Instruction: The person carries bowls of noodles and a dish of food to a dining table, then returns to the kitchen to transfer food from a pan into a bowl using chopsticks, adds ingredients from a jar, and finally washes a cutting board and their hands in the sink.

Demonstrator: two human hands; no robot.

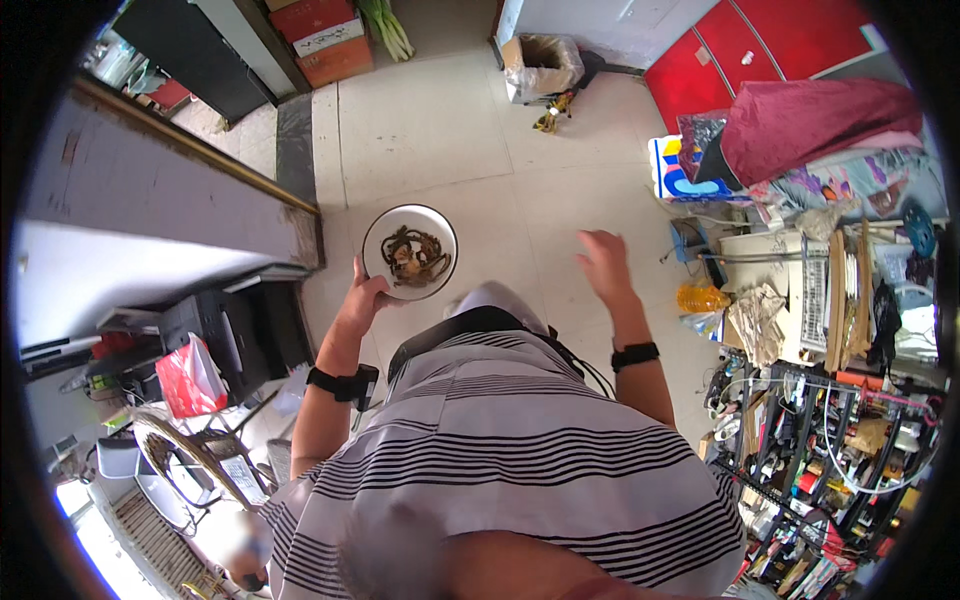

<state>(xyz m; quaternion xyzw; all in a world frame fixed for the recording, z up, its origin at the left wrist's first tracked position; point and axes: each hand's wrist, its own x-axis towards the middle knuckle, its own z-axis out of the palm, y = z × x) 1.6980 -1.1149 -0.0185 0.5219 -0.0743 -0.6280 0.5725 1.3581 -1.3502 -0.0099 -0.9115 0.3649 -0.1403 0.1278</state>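
Note:
My left hand [365, 298] grips the near-left rim of a white bowl [373, 259] with a dark edge. Inside the bowl lies a tangle of brown, dried-looking strands [415, 257] with paler pieces among them; I cannot tell exactly what they are. The bowl is held out in front of my body, over the tiled floor. My right hand [606, 262] hangs over the floor on the other side, holding nothing, its fingers apart and slightly blurred. Dark bands circle both wrists.
Ahead stands a lined waste bin [545, 67] beside a yellow-and-black bundle [553, 114]. Stacked boxes [322, 37] and green onions [388, 30] are at far left. Right are a toilet-paper pack [679, 171], an orange oil bottle [701, 298] and a crowded rack [817, 442]. Leftward is a wall [187, 165].

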